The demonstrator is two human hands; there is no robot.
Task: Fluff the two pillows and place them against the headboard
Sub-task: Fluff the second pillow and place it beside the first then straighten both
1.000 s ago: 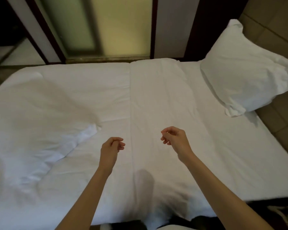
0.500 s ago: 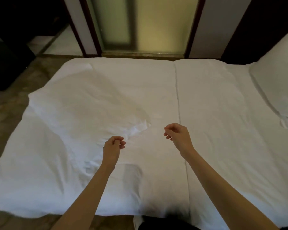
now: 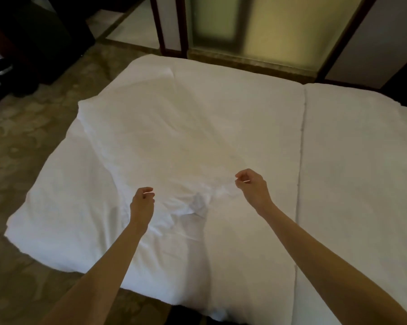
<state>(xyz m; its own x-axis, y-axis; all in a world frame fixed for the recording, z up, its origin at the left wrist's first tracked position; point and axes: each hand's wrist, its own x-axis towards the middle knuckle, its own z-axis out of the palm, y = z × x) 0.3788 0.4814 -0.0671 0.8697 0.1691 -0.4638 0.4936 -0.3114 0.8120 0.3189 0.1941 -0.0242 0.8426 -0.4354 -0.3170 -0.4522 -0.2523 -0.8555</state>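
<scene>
Both bare arms reach out over the bed (image 3: 338, 184), the left hand (image 3: 142, 202) and right hand (image 3: 254, 186) loosely curled and holding nothing, just above the near edge of a flat white pillow (image 3: 165, 141) lying toward eleven o'clock.

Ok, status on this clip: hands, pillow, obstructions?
Left hand and right hand loosely curled, empty, over flat pillow on bed. Nothing in the way.

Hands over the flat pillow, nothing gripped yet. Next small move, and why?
Probably lower both hands and pinch the pillow's near edge. The left hand and right hand hover loosely curled, holding nothing, above the flat white pillow lying at the bed's left end.
</scene>
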